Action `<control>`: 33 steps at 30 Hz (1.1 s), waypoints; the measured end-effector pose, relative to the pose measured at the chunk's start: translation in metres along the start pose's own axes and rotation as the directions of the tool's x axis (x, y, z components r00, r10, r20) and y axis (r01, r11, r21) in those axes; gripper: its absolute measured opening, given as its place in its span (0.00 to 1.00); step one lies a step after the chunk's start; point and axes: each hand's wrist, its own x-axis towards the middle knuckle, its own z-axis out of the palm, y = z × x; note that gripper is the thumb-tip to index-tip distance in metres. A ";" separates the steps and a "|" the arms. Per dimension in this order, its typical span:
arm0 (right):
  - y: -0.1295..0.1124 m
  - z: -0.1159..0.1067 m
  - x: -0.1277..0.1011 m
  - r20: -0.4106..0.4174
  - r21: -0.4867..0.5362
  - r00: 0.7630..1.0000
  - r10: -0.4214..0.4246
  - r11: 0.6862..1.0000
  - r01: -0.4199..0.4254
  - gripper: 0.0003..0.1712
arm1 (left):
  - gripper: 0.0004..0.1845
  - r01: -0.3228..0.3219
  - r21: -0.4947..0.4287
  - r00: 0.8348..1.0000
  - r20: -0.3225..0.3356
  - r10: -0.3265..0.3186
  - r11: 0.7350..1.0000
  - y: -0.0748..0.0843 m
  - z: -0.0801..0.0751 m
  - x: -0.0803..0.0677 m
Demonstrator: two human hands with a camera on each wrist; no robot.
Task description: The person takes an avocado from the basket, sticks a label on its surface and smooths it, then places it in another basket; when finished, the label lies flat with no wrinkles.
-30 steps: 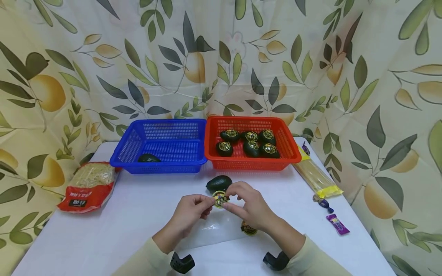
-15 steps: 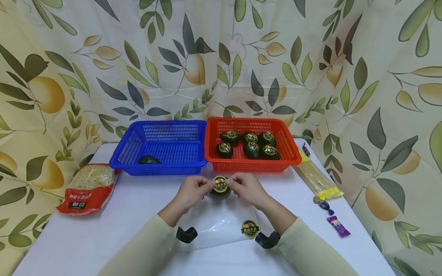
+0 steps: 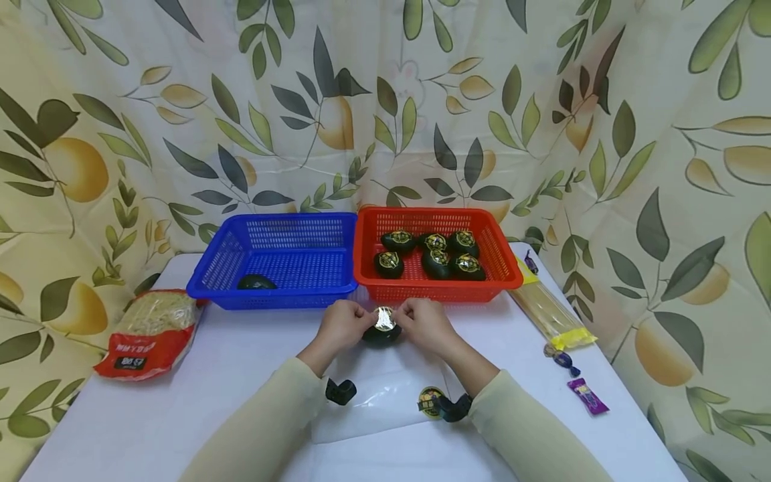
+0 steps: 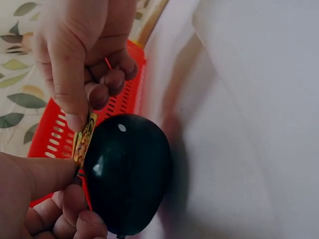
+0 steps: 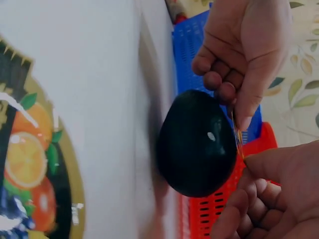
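Note:
A round black-and-gold sticker (image 3: 385, 318) is stretched between both hands over a dark green avocado (image 3: 381, 338). My left hand (image 3: 343, 326) pinches its left edge between thumb and index finger, and my right hand (image 3: 425, 324) pinches the right edge. In the left wrist view the sticker (image 4: 84, 139) stands edge-on beside the top of the avocado (image 4: 129, 174); whether it touches is hard to tell. The right wrist view shows the avocado (image 5: 197, 144) lying on the white table. Below the hands lies a clear backing sheet (image 3: 367, 415) bearing another sticker (image 3: 429, 402).
Behind the hands stand a blue basket (image 3: 283, 300) with one bare avocado (image 3: 256, 282) and a red basket (image 3: 434, 292) with several stickered avocados. A red noodle bag (image 3: 147, 341) lies left. At right are a yellow-ended packet (image 3: 551, 308) and wrapped candies (image 3: 587, 396).
Both hands moved forward, carrying the sticker from in front of the avocado to over it. The right hand now pinches the sticker's right edge, and the sticker tilts and catches the light.

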 end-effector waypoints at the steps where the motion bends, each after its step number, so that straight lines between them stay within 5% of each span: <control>1: 0.001 0.002 0.000 0.002 -0.007 1.000 -0.002 1.000 0.002 0.10 | 0.16 0.003 0.014 1.000 0.000 -0.003 1.000 0.000 0.000 0.000; 6: 0.007 0.008 0.000 0.006 0.019 1.000 0.013 1.000 -0.013 0.10 | 0.15 0.039 0.026 0.999 -0.002 -0.039 0.999 -0.001 0.000 0.000; 10: 0.010 0.011 -0.001 -0.022 0.137 0.999 0.030 0.990 -0.026 0.05 | 0.12 0.057 -0.047 0.997 -0.042 -0.059 0.997 -0.006 0.002 0.000; 15: 0.013 0.012 -0.002 -0.045 0.131 0.996 -0.082 0.988 0.087 0.09 | 0.06 -0.085 -0.043 0.995 -0.064 0.082 0.995 -0.016 0.007 -0.001; 23: 0.012 0.011 -0.003 0.020 0.003 0.981 -0.195 0.981 0.195 0.17 | 0.19 -0.263 0.086 0.965 0.015 0.263 0.961 -0.027 0.008 -0.005; 29: 0.012 0.011 -0.003 0.020 0.045 0.979 -0.204 0.978 0.203 0.19 | 0.20 -0.314 0.107 0.949 0.046 0.310 0.943 -0.031 0.007 -0.006; 33: 0.011 0.012 -0.003 0.000 0.050 0.978 -0.207 0.977 0.206 0.17 | 0.16 -0.286 0.058 0.958 0.027 0.285 0.956 -0.034 0.006 -0.005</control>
